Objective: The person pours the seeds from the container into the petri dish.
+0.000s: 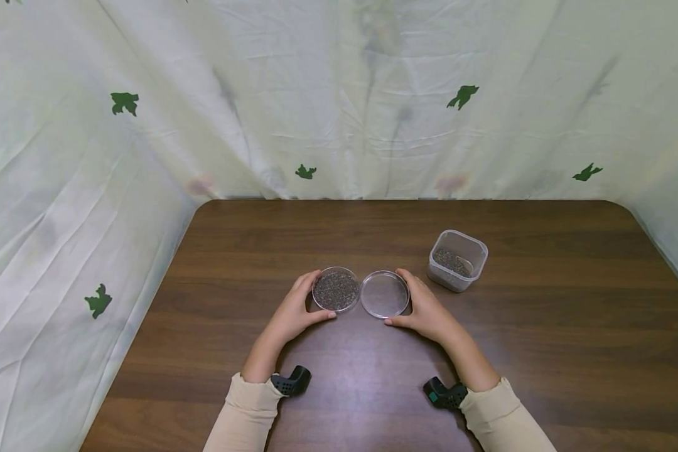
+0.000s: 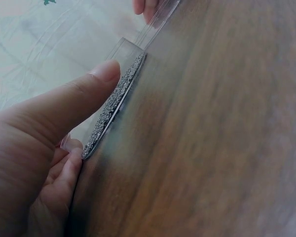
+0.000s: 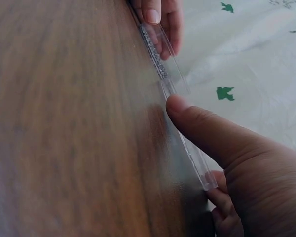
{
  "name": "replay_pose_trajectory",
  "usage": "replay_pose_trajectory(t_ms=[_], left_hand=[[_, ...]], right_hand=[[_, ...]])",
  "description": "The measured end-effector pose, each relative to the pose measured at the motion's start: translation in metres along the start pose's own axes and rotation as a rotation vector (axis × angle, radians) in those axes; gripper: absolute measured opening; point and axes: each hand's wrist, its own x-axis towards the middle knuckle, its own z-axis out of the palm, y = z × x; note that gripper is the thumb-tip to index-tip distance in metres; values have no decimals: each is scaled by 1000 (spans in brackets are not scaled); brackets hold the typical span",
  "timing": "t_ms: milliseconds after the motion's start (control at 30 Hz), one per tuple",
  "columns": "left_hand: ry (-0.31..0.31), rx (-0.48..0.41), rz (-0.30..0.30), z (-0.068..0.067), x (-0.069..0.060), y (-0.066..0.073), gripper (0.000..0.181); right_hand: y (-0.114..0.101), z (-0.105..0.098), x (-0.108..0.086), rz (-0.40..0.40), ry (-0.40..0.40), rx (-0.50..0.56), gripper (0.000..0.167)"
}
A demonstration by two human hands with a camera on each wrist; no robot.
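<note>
A clear petri dish [image 1: 336,290] holds a layer of small dark grey grains, perhaps seeds. My left hand [image 1: 294,309] grips it by the sides, thumb at the near rim and fingers round the far left. Right beside it is a shallow clear lid [image 1: 384,295] with nothing in it. My right hand [image 1: 426,309] holds the lid between thumb and fingers from the right. Both pieces lie flat at the tabletop, their edges nearly touching. In the left wrist view the grains [image 2: 111,106] show through the dish's wall, with the thumb over its rim.
A translucent square tub [image 1: 458,260] with more dark grains, and a clear curved item partly in them, stands behind my right hand. The brown wooden table [image 1: 248,238] ends at a pale curtain [image 1: 339,113] with green leaf-like shapes.
</note>
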Motion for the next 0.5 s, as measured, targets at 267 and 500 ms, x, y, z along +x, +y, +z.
replay_pose_trajectory(t_ms=[267, 500], left_hand=[[4, -4, -1, 1, 0, -1, 90], [1, -8, 0, 2, 0, -2, 90]], right_hand=[[0, 0, -1, -21, 29, 21, 97], [1, 1, 0, -35, 63, 50, 99]])
